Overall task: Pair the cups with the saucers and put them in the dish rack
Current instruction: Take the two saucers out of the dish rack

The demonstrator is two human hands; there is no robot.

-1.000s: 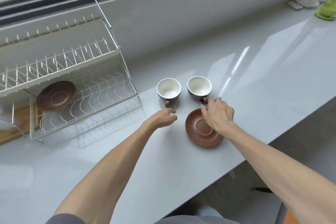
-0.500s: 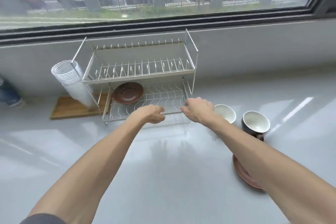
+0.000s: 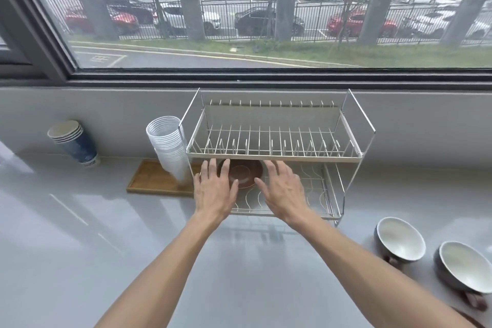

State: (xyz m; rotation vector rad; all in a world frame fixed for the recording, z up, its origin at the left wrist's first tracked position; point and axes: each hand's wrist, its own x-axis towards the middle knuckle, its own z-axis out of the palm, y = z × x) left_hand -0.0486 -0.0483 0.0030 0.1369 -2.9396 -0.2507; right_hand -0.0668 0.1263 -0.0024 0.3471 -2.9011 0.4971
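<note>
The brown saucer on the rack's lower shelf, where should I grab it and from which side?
Probably the near rim of the brown saucer, from the open front. It lies flat on the lower wires, with the dish rack's upper shelf close above, so slide fingers under the edge, thumb on top.

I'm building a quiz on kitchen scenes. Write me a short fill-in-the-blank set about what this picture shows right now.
1. The brown saucer lies on the ____ tier of the dish rack.
2. The number of cups standing on the counter right of the rack is ____.
3. The left hand and right hand both have their fingers ____.

Missing words: lower; two; open
</note>
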